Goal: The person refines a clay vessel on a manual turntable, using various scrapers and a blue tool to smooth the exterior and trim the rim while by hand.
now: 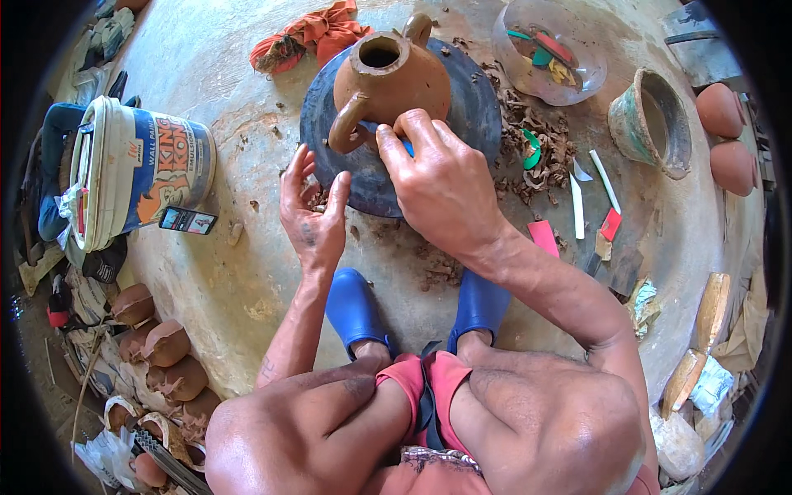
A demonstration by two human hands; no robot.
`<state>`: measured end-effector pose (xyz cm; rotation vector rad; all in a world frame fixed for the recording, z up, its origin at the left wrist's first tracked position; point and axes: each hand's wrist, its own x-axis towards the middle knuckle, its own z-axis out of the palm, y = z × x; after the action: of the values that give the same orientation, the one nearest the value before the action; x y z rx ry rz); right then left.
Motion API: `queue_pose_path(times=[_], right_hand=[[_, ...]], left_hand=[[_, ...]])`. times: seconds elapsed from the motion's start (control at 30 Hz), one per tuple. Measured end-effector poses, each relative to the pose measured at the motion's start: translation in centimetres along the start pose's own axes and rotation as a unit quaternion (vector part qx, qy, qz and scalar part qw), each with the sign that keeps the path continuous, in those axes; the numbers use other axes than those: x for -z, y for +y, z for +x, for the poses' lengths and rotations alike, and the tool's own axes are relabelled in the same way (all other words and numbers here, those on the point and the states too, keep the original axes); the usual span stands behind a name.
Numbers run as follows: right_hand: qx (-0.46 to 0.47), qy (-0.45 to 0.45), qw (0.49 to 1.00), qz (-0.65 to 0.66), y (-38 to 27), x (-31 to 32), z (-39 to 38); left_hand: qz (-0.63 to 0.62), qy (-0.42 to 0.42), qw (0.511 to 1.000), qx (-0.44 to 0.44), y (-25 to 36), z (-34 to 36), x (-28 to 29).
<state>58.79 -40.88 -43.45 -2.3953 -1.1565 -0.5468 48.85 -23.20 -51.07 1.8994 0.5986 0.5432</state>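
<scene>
A brown clay pot (400, 82) with a round neck and two loop handles stands on a dark round turntable (474, 120) before me. My right hand (445, 186) is closed round a thin blue tool (407, 148). The tool's tip reaches the pot's near-left handle (346, 125); whether it touches the clay is unclear. My left hand (313, 223) is open, its fingers and thumb spread by the turntable's near-left edge, with nothing in it.
Clay scraps (549, 161) litter the floor right of the turntable, beside a clear tub (598, 82) of tools. Farther right stands a stained pot (635, 136). An orange cloth (326, 33) lies behind; a paint bucket (169, 140) and phone (188, 220) sit left.
</scene>
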Motion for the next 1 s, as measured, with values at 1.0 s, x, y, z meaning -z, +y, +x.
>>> queue_pose_path(times=[1.0], right_hand=[[-0.232, 0.004, 0.898, 0.374, 0.0, -0.7, -0.7]], left_hand=[[0.038, -0.002, 0.991, -0.126, 4.0, 2.2, -0.5]])
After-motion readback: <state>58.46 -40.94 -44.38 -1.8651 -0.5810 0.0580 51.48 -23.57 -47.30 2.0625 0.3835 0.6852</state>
